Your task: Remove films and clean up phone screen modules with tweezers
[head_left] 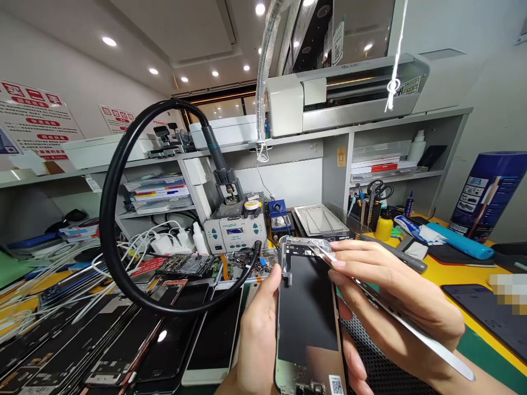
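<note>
Shelves (335, 181): seen beyond left hand (256, 329).
Panel (308, 307): gripped in this hand; probably stiff, fragile; edges preferred.
Tweezers (430, 343): pinched in right hand (395, 291), near panel's far end.

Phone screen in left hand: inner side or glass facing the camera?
Inner side. The phone screen shows its dark backing, a code label and small exposed parts.

Recessed lights (109, 41) dot the ceiling (197, 27) above pale walls (486, 93), grey shelving (335, 164) and a yellow worktop (432, 277).
</note>
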Available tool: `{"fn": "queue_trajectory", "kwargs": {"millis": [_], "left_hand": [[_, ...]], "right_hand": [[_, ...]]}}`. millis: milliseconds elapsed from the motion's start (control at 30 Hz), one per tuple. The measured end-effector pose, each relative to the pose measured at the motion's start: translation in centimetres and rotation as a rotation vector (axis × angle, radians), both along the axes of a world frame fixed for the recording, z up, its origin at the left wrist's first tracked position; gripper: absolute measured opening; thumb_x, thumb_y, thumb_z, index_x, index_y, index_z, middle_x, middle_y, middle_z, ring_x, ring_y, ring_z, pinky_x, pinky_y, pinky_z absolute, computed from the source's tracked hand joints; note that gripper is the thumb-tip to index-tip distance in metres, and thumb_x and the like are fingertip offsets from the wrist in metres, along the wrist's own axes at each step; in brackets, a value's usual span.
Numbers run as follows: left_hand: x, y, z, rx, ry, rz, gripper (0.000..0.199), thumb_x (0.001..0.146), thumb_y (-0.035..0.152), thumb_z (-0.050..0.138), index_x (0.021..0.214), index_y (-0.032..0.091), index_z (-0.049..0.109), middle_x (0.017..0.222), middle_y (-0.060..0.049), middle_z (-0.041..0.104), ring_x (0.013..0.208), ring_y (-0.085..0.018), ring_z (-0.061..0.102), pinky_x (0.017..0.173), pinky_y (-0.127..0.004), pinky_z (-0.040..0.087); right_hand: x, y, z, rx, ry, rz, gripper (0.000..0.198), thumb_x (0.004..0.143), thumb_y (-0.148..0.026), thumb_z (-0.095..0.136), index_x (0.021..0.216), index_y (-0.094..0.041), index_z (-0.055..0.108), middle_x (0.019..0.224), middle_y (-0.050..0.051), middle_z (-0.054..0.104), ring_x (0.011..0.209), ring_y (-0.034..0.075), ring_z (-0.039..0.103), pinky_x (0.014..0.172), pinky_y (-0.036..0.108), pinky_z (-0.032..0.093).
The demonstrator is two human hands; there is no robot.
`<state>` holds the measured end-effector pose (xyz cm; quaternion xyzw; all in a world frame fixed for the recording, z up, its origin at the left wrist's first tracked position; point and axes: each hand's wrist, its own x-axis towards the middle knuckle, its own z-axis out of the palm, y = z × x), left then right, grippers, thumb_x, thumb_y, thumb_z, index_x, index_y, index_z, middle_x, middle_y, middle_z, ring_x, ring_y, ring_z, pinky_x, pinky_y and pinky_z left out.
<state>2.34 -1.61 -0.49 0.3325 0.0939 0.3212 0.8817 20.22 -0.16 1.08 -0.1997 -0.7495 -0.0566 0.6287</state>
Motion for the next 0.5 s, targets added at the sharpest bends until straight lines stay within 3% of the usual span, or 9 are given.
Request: {"fn": "queue_trajectory", "kwargs": {"millis": [133, 300, 500], "left_hand": [[0.27, -0.21, 0.11, -0.005, -0.035, 0.007, 0.105, 0.086, 0.078, -0.002, 0.102, 0.003, 0.070, 0.080, -0.019, 0.074, 0.071, -0.025, 0.074, 0.071, -0.034, 0.053], [0.47, -0.41, 0.33, 0.005, -0.074, -0.018, 0.106, 0.087, 0.077, -0.001, 0.104, 0.000, 0.070, 0.078, -0.019, 0.074, 0.071, -0.022, 0.073, 0.068, -0.029, 0.053], [0.44, -0.29, -0.32, -0.020, -0.080, -0.057, 0.097, 0.081, 0.082, 0.023, 0.101, 0.000, 0.071, 0.078, -0.018, 0.072, 0.070, -0.023, 0.070, 0.069, -0.031, 0.052]], "right_hand": [[-0.02, -0.40, 0.03, -0.048, 0.108, 0.041, 0.037, 0.081, 0.003, 0.069, 0.109, -0.022, 0.071, 0.102, 0.003, 0.076, 0.102, 0.018, 0.071, 0.096, 0.030, 0.056], [0.36, -0.71, 0.37, -0.269, 0.251, 0.028, 0.024, 0.086, -0.011, 0.072, 0.100, -0.030, 0.076, 0.103, -0.002, 0.077, 0.097, 0.014, 0.072, 0.089, 0.018, 0.057], [0.80, -0.74, 0.74, -0.430, 0.292, 0.114, 0.015, 0.088, -0.021, 0.074, 0.092, -0.034, 0.079, 0.096, -0.001, 0.077, 0.091, 0.014, 0.072, 0.078, 0.017, 0.059]]}}
